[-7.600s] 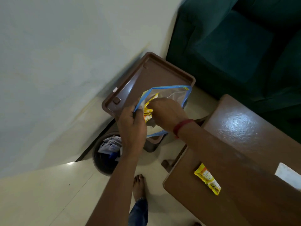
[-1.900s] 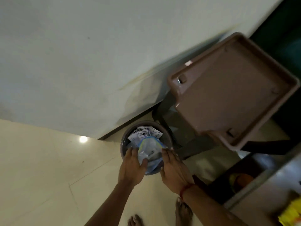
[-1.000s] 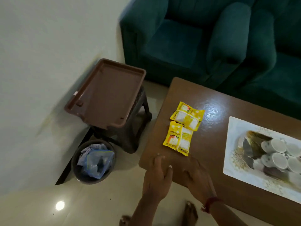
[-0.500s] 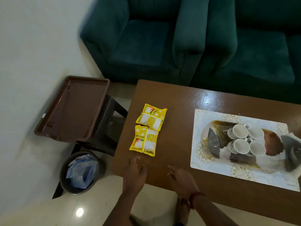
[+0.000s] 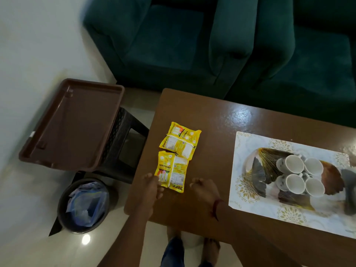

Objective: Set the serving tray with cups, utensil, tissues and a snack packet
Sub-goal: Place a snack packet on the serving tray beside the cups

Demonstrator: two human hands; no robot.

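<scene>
**Wrapper binned, both hands back at the packets**

The green sofa point(image 5: 173, 45) filled the back of the room, and in front of it the brown worktop point(image 5: 212, 116) was where play had returned. To its left the brown tray point(image 5: 73, 122) sat bare on a dark stool point(image 5: 123, 135). Over on the right, the patterned tray point(image 5: 250, 143) carried four white cups point(image 5: 294, 164) clustered together, with no packet on it yet.

Down by the wall, the bin point(image 5: 82, 205) held the clear blue-edged bag point(image 5: 86, 201). Two seconds earlier both hands had been pushing it in; that job looked finished and the packaging was out of the way.

Two yellow snack packets lay flat near the worktop's left end, the far packet point(image 5: 180, 140) just above the near packet point(image 5: 172, 170), edges touching.

And here came the hands! The left hand point(image 5: 149, 189) reached in with fingers extended, tips at the near packet's corner, nothing gripped yet. The right hand point(image 5: 204, 191) hovered just beside that packet's other side, fingers loosely curled and empty.

By the look of it, a pickup was next: one packet to go onto a tray.
</scene>
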